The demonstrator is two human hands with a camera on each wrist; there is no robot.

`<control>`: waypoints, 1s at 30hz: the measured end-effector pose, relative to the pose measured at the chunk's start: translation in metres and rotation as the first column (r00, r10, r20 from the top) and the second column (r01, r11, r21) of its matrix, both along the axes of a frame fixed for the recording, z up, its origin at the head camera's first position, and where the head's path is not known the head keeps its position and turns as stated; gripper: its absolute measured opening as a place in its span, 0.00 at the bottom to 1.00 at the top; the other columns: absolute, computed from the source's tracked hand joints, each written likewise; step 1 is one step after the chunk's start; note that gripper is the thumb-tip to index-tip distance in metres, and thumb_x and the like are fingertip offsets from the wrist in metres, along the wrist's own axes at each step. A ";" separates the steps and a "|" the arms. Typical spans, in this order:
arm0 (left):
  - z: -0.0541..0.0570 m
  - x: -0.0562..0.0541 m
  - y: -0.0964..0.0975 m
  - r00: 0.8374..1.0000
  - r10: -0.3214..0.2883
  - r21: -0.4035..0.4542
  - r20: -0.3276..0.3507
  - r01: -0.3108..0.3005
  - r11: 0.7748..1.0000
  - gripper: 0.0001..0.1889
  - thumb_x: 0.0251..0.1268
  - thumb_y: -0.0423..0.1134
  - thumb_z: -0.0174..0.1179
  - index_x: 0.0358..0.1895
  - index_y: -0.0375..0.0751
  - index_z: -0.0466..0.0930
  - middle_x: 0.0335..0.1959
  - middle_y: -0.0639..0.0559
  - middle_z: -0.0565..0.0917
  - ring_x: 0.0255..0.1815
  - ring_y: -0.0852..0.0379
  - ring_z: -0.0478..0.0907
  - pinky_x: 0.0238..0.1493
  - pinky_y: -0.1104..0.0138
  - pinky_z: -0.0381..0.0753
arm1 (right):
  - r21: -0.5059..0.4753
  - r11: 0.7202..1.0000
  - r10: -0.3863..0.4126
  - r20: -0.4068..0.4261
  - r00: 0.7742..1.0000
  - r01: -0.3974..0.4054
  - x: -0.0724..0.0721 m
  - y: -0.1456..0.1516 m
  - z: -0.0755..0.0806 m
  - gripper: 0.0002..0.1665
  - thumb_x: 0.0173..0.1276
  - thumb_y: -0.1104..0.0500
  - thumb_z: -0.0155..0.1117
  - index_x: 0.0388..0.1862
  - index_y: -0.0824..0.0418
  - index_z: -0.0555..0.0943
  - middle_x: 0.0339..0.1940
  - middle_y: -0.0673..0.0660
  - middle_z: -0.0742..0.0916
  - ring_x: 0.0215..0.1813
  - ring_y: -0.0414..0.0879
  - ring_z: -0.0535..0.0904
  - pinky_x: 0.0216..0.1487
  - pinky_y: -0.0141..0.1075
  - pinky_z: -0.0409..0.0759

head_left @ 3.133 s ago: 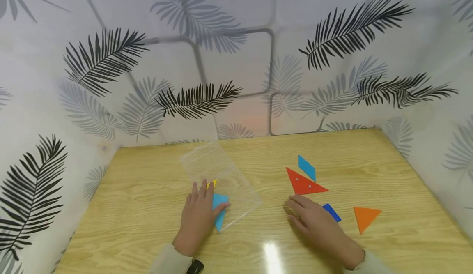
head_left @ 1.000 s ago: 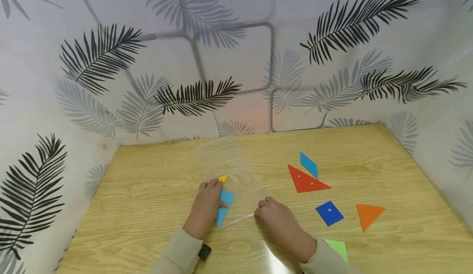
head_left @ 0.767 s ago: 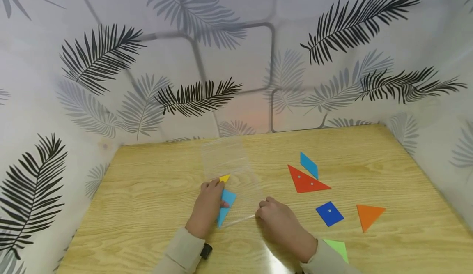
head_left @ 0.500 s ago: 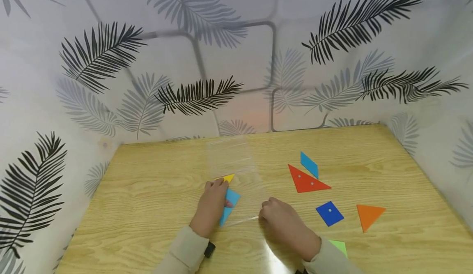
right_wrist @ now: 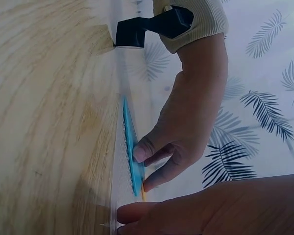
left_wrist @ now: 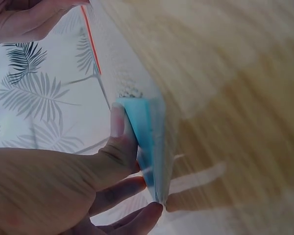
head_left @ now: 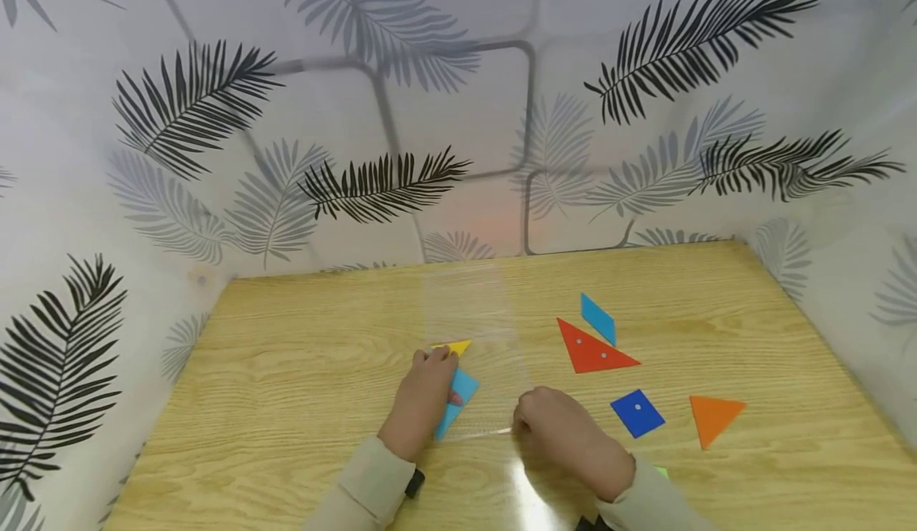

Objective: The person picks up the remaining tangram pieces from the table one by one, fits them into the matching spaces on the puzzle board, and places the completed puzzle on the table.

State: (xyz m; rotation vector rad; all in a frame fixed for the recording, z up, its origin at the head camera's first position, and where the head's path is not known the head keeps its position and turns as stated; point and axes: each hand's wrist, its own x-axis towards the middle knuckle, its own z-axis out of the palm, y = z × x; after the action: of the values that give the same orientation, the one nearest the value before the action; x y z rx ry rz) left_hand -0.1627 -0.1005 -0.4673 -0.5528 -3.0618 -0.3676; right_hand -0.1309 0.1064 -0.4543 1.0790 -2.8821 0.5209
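A clear plastic bag [head_left: 494, 372] lies flat on the wooden table, its rim a bright line near me. On or in it sit a light blue tangram piece [head_left: 464, 386] and a yellow piece [head_left: 460, 347], partly covered by my left hand [head_left: 419, 400]. That hand grips the light blue piece [left_wrist: 137, 115], thumb on its face and curled fingers at its far edge, as the left wrist view shows. My right hand [head_left: 569, 435] pinches the bag's near right corner. Its fingertips are hidden in the head view. Whether the pieces lie inside the bag I cannot tell.
Right of the hands lie a red triangle [head_left: 593, 353], a blue parallelogram [head_left: 598, 321], a dark blue square [head_left: 637, 414] and an orange triangle [head_left: 715, 418]. A green piece [head_left: 663, 472] peeks out by my right sleeve. Leaf-patterned cloth [head_left: 458, 117] borders the table.
My right hand has come left from beside the dark blue square and taken the bag's corner. Lately the bag, both pieces and both hands have slid right, the bag turning straighter.
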 end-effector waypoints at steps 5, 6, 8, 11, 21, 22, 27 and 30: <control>-0.002 0.001 0.006 0.999 -0.027 0.003 -0.022 0.027 1.000 0.27 0.55 0.45 0.57 0.57 0.33 0.74 0.59 0.39 0.72 0.51 0.39 0.70 0.40 0.61 0.79 | -0.029 0.999 -0.026 0.035 0.999 0.027 0.002 0.005 -0.001 0.13 0.45 0.74 0.63 0.18 0.56 0.85 0.21 0.47 0.84 0.26 0.40 0.78 0.28 0.30 0.75; -0.002 0.001 0.007 0.999 -0.033 0.001 -0.025 0.033 0.999 0.26 0.55 0.45 0.57 0.57 0.33 0.74 0.59 0.39 0.72 0.50 0.39 0.70 0.39 0.61 0.79 | -0.032 0.999 -0.033 0.046 0.998 0.034 0.003 0.006 -0.001 0.13 0.45 0.74 0.63 0.16 0.56 0.84 0.20 0.46 0.83 0.25 0.39 0.76 0.27 0.30 0.74; -0.003 0.002 0.010 0.999 -0.045 -0.005 -0.027 0.045 0.999 0.25 0.56 0.42 0.58 0.56 0.33 0.74 0.59 0.39 0.73 0.49 0.39 0.71 0.37 0.62 0.80 | -0.031 0.999 -0.043 0.050 0.998 0.045 0.004 0.007 -0.003 0.14 0.44 0.74 0.62 0.14 0.55 0.81 0.18 0.44 0.80 0.22 0.37 0.71 0.25 0.29 0.71; -0.003 0.003 0.013 0.999 -0.049 -0.010 -0.019 0.049 0.999 0.24 0.57 0.41 0.57 0.56 0.34 0.74 0.60 0.40 0.72 0.49 0.40 0.71 0.39 0.62 0.79 | -0.026 0.997 -0.067 0.047 0.997 0.069 0.006 0.008 -0.005 0.14 0.43 0.74 0.62 0.13 0.55 0.78 0.17 0.44 0.77 0.22 0.37 0.67 0.24 0.30 0.69; -0.004 0.003 0.029 0.996 -0.063 -0.085 -0.056 0.058 0.995 0.27 0.56 0.47 0.55 0.58 0.35 0.74 0.60 0.40 0.72 0.51 0.39 0.70 0.44 0.63 0.78 | 0.151 0.960 -0.213 -0.164 0.963 0.238 0.019 0.005 -0.011 0.12 0.51 0.75 0.64 0.24 0.64 0.72 0.20 0.57 0.74 0.20 0.50 0.70 0.20 0.39 0.71; -0.003 0.003 0.030 0.996 -0.062 -0.089 -0.060 0.057 0.994 0.27 0.56 0.47 0.55 0.58 0.35 0.74 0.60 0.41 0.72 0.51 0.39 0.70 0.44 0.63 0.78 | 0.156 0.957 -0.213 -0.186 0.959 0.243 0.020 0.005 -0.010 0.12 0.50 0.76 0.64 0.25 0.64 0.71 0.20 0.58 0.74 0.20 0.51 0.70 0.20 0.40 0.72; -0.004 0.003 0.034 0.994 -0.071 -0.102 -0.077 0.063 0.993 0.25 0.58 0.45 0.54 0.58 0.35 0.74 0.60 0.41 0.73 0.51 0.41 0.70 0.46 0.63 0.77 | 0.138 0.953 -0.243 -0.179 0.953 0.269 0.022 0.008 -0.008 0.14 0.48 0.77 0.66 0.29 0.66 0.72 0.23 0.58 0.73 0.19 0.50 0.70 0.19 0.39 0.72; -0.005 0.003 0.036 0.991 -0.087 -0.115 -0.101 0.075 0.991 0.23 0.60 0.43 0.54 0.57 0.35 0.74 0.59 0.41 0.73 0.49 0.41 0.71 0.45 0.64 0.77 | 0.128 0.952 -0.257 -0.157 0.954 0.277 0.022 0.010 -0.008 0.14 0.49 0.78 0.65 0.30 0.65 0.73 0.24 0.58 0.73 0.20 0.49 0.70 0.19 0.39 0.73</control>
State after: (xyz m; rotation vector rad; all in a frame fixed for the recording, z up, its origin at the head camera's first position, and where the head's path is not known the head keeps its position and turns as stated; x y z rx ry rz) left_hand -0.1596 -0.0649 -0.4720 -0.6790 -2.9778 -0.1632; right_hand -0.1091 0.1167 -0.4624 0.6853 -2.9123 0.2109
